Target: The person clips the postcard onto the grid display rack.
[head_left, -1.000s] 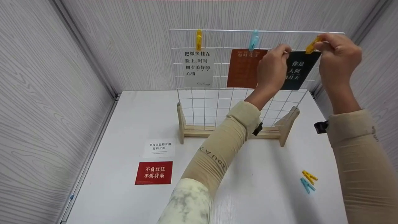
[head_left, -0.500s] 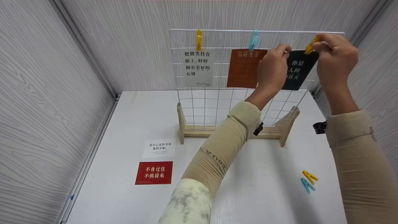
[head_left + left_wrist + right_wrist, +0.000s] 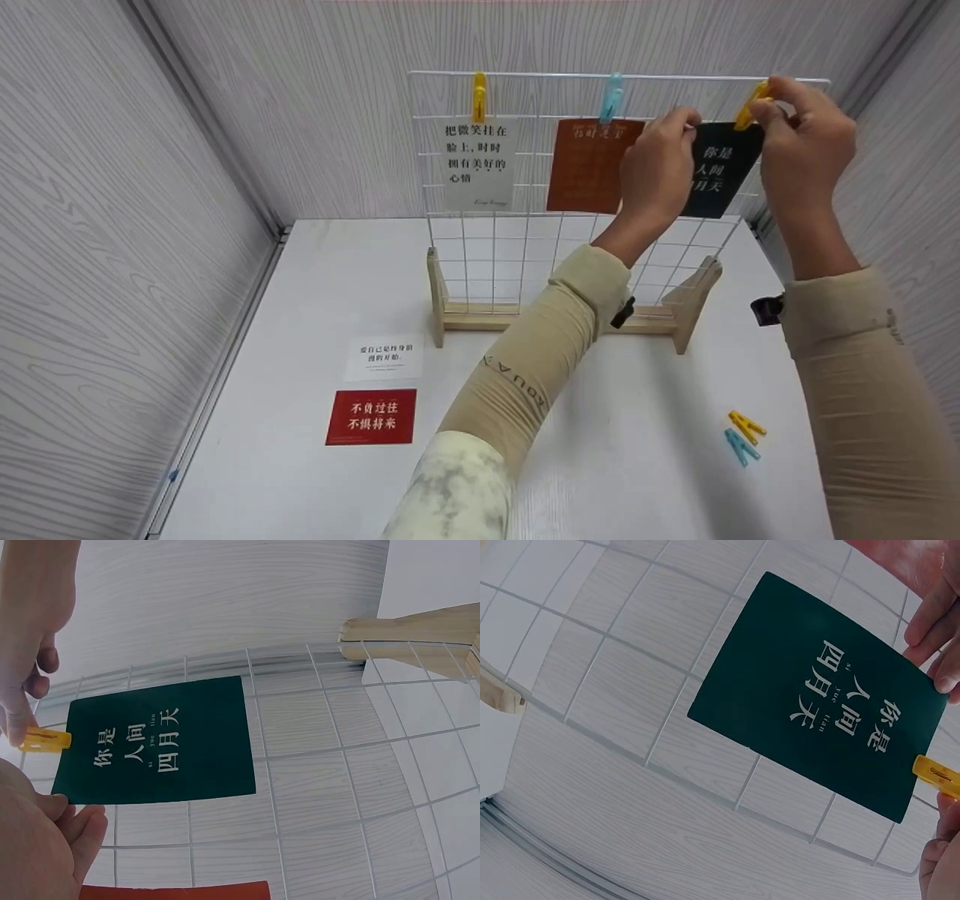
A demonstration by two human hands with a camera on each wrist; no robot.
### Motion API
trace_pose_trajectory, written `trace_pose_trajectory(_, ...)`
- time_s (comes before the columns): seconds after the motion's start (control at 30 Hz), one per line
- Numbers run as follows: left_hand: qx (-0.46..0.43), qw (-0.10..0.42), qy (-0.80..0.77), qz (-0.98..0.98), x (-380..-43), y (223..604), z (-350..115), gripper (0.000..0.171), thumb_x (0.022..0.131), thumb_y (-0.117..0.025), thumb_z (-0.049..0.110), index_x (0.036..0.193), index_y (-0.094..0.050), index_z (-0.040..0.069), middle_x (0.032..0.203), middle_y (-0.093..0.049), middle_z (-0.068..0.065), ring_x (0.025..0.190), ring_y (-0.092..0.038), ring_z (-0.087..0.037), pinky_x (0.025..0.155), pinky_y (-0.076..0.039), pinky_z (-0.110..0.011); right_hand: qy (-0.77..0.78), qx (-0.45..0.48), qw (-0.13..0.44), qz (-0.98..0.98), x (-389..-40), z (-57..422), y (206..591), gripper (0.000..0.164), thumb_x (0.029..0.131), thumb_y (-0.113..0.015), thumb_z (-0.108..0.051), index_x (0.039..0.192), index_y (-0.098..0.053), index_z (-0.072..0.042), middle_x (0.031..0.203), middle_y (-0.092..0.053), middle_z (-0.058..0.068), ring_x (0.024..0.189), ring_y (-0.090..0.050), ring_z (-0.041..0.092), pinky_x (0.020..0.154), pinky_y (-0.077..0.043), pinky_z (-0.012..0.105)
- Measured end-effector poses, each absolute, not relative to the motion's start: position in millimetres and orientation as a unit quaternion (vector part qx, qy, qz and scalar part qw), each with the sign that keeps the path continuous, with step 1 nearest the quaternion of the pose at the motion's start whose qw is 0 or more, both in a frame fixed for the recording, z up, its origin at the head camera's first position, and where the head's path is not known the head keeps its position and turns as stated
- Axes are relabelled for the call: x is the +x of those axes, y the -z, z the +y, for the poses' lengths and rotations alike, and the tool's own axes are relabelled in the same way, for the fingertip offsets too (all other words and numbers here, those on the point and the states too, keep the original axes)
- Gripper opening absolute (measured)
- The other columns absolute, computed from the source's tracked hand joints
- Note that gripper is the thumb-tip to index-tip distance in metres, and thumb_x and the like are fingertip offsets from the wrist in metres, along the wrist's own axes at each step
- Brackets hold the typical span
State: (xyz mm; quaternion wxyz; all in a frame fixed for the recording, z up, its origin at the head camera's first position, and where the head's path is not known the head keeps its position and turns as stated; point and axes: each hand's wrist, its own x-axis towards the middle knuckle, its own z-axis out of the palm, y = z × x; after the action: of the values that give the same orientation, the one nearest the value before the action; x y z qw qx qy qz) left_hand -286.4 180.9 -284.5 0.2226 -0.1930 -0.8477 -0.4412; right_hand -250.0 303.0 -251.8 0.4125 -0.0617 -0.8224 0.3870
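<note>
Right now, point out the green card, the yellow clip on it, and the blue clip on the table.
Green card (image 3: 155,743): left wrist view, middle of its printed face.
Yellow clip (image 3: 933,772): right wrist view, its visible body.
Blue clip (image 3: 739,443): head view, around its middle.

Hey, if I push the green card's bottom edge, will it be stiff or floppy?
Probably fairly stiff: held at its top, the green card hangs nearly flat. Likely light, as it looks thin. Its bottom may swing, since the yellow clip sits at its top edge.
</note>
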Motion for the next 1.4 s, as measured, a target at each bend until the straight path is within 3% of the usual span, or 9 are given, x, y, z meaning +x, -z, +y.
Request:
trace_pose_trajectory(0.43, -0.193, 0.227, 0.438, -0.848, -285.8, 287.1, 180.0, 0.026, 0.107, -0.050, 0.024, 0.128, -0.065, 0.022, 0.118, -0.070, 0.009, 0.095, -0.062, 0.001, 0.076, -0.045, -0.007, -0.366, -0.106, 0.435, -0.816, -255.2, 300.1, 253.5, 0.030, 0.097, -0.065, -0.040, 0.120, -0.074, -0.023, 0.117, -0.075, -0.002, 0.078, -0.053, -0.008, 0.075, -0.043, 0.012)
trace_pose_trajectory(0.83, -0.195, 0.237, 0.475, -0.825, -279.3, 286.3, 171.0, 0.028, 0.106, -0.052, 0.023, 0.131, -0.064, 0.019, 0.124, -0.069, 0.008, 0.097, -0.063, 0.001, 0.080, -0.045, -0.005, -0.359, -0.111, 0.437, -0.817, -252.9, 301.2, 254.8, 0.031, 0.097, -0.065, -0.039, 0.122, -0.074, -0.022, 0.119, -0.073, -0.001, 0.081, -0.048, -0.006, 0.078, -0.041, 0.014)
trace_pose_trajectory(1.13, -0.215, 0.217, 0.519, -0.798, -270.1, 284.6, 159.9, 0.028, 0.105, -0.055, 0.025, 0.130, -0.064, 0.020, 0.122, -0.070, 0.008, 0.104, -0.062, 0.003, 0.082, -0.045, -0.006, -0.378, -0.108, 0.430, -0.813, -248.2, 304.6, 258.5, 0.030, 0.096, -0.067, -0.037, 0.121, -0.074, -0.022, 0.119, -0.070, -0.002, 0.085, -0.046, -0.003, 0.081, -0.038, 0.016)
trace_pose_trajectory(1.4, -0.229, 0.202, 0.537, -0.786, -259.2, 306.1, 142.0, 0.028, 0.103, -0.058, 0.027, 0.130, -0.065, 0.023, 0.120, -0.071, 0.009, 0.101, -0.065, 0.003, 0.071, -0.047, -0.012, -0.396, -0.101, 0.431, -0.804, -239.4, 315.5, 278.4, 0.031, 0.095, -0.068, -0.037, 0.123, -0.073, -0.024, 0.119, -0.069, -0.005, 0.080, -0.045, 0.000, 0.075, -0.038, 0.017)
